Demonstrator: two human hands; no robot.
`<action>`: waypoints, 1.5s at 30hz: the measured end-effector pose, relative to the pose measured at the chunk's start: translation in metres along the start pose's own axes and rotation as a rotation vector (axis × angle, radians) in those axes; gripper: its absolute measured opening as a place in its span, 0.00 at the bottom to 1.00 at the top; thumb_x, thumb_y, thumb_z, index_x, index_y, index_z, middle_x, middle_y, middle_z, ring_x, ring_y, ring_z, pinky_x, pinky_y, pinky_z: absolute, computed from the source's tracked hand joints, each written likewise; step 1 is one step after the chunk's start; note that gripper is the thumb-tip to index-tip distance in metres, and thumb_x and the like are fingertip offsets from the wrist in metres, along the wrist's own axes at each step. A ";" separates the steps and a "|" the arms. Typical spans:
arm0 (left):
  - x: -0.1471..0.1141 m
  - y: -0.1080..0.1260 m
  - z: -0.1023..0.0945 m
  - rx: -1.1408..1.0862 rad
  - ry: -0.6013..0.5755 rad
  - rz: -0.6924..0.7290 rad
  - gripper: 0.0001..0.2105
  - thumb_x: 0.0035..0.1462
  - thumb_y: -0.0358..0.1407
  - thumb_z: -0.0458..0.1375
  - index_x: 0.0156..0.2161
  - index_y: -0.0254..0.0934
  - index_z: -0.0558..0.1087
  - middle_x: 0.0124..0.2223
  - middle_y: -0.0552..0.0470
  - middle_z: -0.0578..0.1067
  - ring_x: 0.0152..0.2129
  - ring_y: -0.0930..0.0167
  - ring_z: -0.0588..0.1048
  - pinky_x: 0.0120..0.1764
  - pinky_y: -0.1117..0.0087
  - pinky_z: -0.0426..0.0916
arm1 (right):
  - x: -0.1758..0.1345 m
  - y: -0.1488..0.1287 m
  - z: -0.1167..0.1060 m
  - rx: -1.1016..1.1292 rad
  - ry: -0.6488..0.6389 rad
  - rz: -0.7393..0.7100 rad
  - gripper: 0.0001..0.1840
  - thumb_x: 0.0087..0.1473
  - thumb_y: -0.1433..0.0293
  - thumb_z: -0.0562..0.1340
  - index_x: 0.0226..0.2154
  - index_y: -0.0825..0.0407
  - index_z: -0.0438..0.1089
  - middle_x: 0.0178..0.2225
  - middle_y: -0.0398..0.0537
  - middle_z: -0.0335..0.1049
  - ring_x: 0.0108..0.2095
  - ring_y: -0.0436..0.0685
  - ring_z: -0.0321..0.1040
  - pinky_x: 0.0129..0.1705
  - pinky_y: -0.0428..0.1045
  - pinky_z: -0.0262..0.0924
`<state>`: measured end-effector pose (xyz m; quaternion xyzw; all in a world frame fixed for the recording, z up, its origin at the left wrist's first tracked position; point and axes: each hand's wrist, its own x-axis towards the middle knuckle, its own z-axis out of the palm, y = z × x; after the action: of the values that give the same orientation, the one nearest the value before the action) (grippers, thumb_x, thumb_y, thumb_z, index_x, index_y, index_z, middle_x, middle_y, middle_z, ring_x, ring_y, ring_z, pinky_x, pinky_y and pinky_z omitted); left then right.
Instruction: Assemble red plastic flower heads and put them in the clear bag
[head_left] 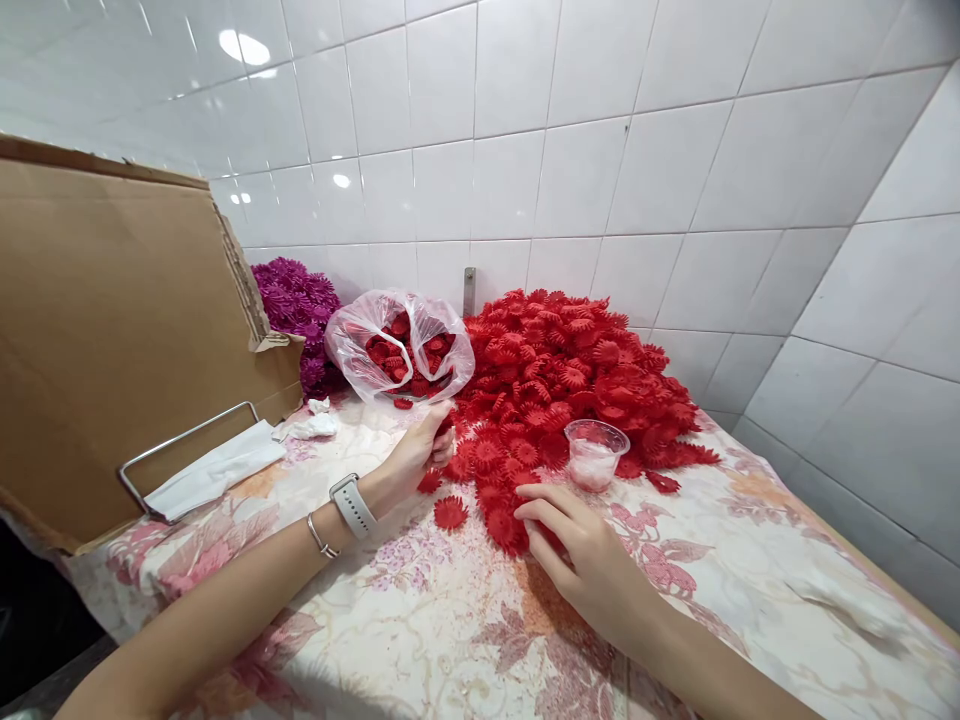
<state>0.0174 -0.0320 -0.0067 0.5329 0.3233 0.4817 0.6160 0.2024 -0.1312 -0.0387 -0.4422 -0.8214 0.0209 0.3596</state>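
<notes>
My left hand (426, 447), with a grey-white watch and a bracelet at the wrist, is closed beside the plastic bag. A bit of a red flower-shaped piece (448, 424) shows between its thumb and curled fingers. My right hand (574, 545) reaches over the near edge of the red pile, its fingers stretched and slightly bent, fingertips at the loose red flower pieces (504, 520). What lies under its palm is hidden. One single red flower piece (451, 513) rests on the cloth between my hands. Just beyond my right hand stands a clear plastic cup (596, 455) with whitish contents.
A large heap of red flower pieces (570, 360) leans toward the tiled wall. Left of it are an open plastic bag (352, 345) of red pieces and a purple heap (296, 300). A cardboard box (112, 330), metal frame (187, 435) and crumpled tissue (311, 425) occupy the left side.
</notes>
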 end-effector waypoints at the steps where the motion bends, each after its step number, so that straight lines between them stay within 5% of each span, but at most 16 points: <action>1: 0.000 -0.001 0.000 -0.005 0.002 -0.001 0.18 0.50 0.43 0.53 0.18 0.37 0.53 0.13 0.63 0.51 0.10 0.81 0.47 0.15 0.79 0.44 | 0.000 0.000 0.000 -0.002 0.002 -0.001 0.11 0.52 0.78 0.50 0.32 0.54 0.67 0.41 0.55 0.68 0.41 0.58 0.67 0.42 0.55 0.64; 5: -0.001 -0.002 0.003 -0.035 0.013 -0.005 0.16 0.48 0.36 0.54 0.17 0.36 0.52 0.14 0.62 0.51 0.11 0.82 0.49 0.15 0.79 0.46 | 0.000 0.000 0.000 -0.014 0.012 -0.014 0.11 0.51 0.77 0.50 0.31 0.53 0.67 0.41 0.54 0.69 0.41 0.58 0.67 0.42 0.55 0.64; 15: -0.003 0.004 0.003 -0.163 -0.076 -0.087 0.17 0.53 0.47 0.47 0.33 0.35 0.69 0.14 0.59 0.58 0.11 0.78 0.57 0.15 0.78 0.51 | 0.001 -0.002 -0.003 -0.019 0.016 -0.015 0.11 0.51 0.77 0.50 0.31 0.52 0.67 0.41 0.53 0.69 0.41 0.58 0.67 0.41 0.54 0.64; 20: -0.006 0.006 0.006 -0.115 0.029 -0.007 0.22 0.52 0.51 0.48 0.19 0.35 0.64 0.12 0.59 0.58 0.09 0.80 0.53 0.14 0.77 0.48 | 0.000 -0.001 -0.002 -0.035 0.001 -0.015 0.12 0.51 0.77 0.50 0.31 0.53 0.67 0.41 0.54 0.69 0.41 0.58 0.67 0.41 0.54 0.64; 23: -0.007 0.005 0.005 -0.018 -0.011 -0.041 0.28 0.53 0.54 0.43 0.12 0.35 0.59 0.09 0.59 0.51 0.07 0.80 0.50 0.14 0.76 0.44 | 0.000 0.000 -0.002 -0.039 0.003 -0.025 0.12 0.52 0.77 0.50 0.32 0.53 0.67 0.41 0.55 0.69 0.41 0.58 0.67 0.41 0.54 0.64; 29: -0.008 0.005 0.002 -0.025 0.009 -0.063 0.30 0.54 0.53 0.42 0.08 0.37 0.53 0.07 0.58 0.47 0.06 0.80 0.48 0.13 0.75 0.43 | 0.000 -0.001 -0.002 -0.028 0.008 -0.022 0.11 0.51 0.77 0.51 0.32 0.52 0.67 0.40 0.53 0.69 0.40 0.57 0.68 0.40 0.53 0.65; 34: -0.007 0.006 0.006 -0.209 -0.048 -0.077 0.21 0.54 0.50 0.47 0.24 0.34 0.69 0.16 0.55 0.63 0.12 0.78 0.60 0.15 0.78 0.53 | 0.000 -0.001 -0.001 -0.028 0.018 -0.024 0.12 0.51 0.77 0.50 0.32 0.52 0.68 0.40 0.54 0.69 0.40 0.58 0.68 0.40 0.54 0.65; 38: -0.008 0.005 0.008 -0.282 -0.084 -0.036 0.10 0.54 0.38 0.54 0.41 0.39 0.70 0.32 0.52 0.72 0.26 0.75 0.71 0.28 0.76 0.66 | 0.000 0.000 -0.001 -0.027 0.021 -0.028 0.12 0.51 0.77 0.51 0.32 0.52 0.68 0.40 0.53 0.70 0.40 0.57 0.68 0.40 0.53 0.65; 41: -0.009 0.004 0.009 -0.287 -0.122 0.011 0.08 0.51 0.30 0.57 0.38 0.37 0.72 0.36 0.52 0.72 0.32 0.74 0.71 0.39 0.73 0.66 | 0.000 -0.001 -0.001 -0.028 0.008 -0.021 0.12 0.51 0.77 0.50 0.32 0.52 0.67 0.40 0.54 0.69 0.40 0.58 0.68 0.40 0.54 0.65; 45: -0.011 0.001 0.010 -0.241 -0.192 0.011 0.07 0.47 0.28 0.60 0.34 0.35 0.73 0.32 0.51 0.72 0.31 0.73 0.72 0.40 0.71 0.66 | 0.000 -0.001 -0.001 -0.030 0.001 -0.015 0.11 0.51 0.77 0.50 0.32 0.53 0.67 0.41 0.54 0.69 0.40 0.58 0.67 0.40 0.54 0.65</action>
<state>0.0230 -0.0457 -0.0047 0.5003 0.2000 0.4673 0.7010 0.2021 -0.1325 -0.0374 -0.4414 -0.8248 0.0055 0.3534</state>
